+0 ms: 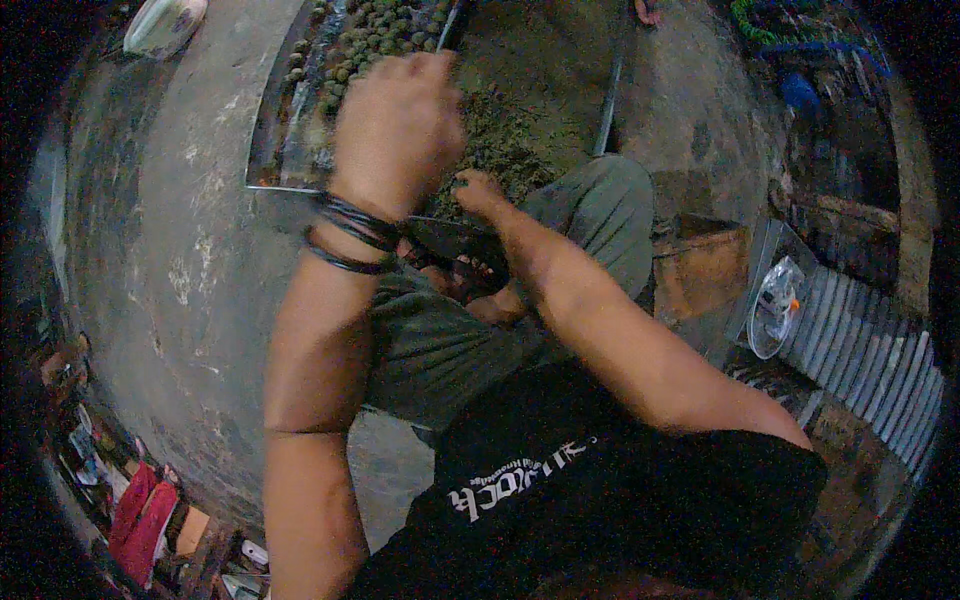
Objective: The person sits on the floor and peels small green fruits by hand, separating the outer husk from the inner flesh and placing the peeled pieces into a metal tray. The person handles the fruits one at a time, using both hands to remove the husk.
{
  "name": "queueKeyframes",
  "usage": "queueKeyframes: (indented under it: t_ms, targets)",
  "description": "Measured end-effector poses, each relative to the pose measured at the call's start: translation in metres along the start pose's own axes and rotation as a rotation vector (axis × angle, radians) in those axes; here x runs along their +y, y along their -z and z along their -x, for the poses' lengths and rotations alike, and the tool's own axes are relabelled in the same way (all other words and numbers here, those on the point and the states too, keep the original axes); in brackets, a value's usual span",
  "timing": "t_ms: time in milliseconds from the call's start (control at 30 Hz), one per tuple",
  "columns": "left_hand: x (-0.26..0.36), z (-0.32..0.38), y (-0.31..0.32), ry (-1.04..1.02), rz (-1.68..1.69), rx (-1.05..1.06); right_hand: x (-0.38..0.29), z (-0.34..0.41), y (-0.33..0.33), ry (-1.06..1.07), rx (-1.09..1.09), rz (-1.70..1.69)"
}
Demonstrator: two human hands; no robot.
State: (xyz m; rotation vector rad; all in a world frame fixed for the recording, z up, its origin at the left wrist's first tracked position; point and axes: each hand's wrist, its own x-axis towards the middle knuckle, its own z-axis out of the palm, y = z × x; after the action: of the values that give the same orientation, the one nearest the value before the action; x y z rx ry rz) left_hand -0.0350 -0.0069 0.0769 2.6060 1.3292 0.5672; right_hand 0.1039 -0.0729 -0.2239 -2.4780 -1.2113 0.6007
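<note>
My left hand (401,124), with dark bangles at its wrist, is raised over a tray (259,161) that holds many small greenish-brown balls (375,30). Its fingers are curled and their inner side is hidden, so what it may hold cannot be told. Lower and to the right, my right hand (480,193) is at the near edge of a loose, crumbly greenish-brown material (517,142) spread in a second tray or on a sheet. Its fingers are bent down and blurred; whether anything is in them cannot be told.
My bent knees and sandalled feet (480,270) are close to the near edge of the trays. A cardboard box (697,262) stands right of my knee, near a round clear container (778,307) and a ribbed grey panel (862,352). Another person's hand (647,11) shows at the top.
</note>
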Motion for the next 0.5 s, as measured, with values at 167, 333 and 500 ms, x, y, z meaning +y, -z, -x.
queueKeyframes:
  t_ms: [167, 333, 500]
  targets:
    - [-0.035, 0.01, 0.001, 0.002, 0.069, -0.04, 0.0, 0.008, -0.009, 0.023, 0.085, 0.184]
    - [-0.011, 0.006, 0.02, 0.057, 0.197, -0.158, 0.014, -0.001, -0.021, 0.014, 0.121, 0.293]
    - [-0.003, 0.008, 0.042, 0.079, 0.334, -0.353, 0.027, 0.013, -0.036, -0.07, -0.006, 0.37]
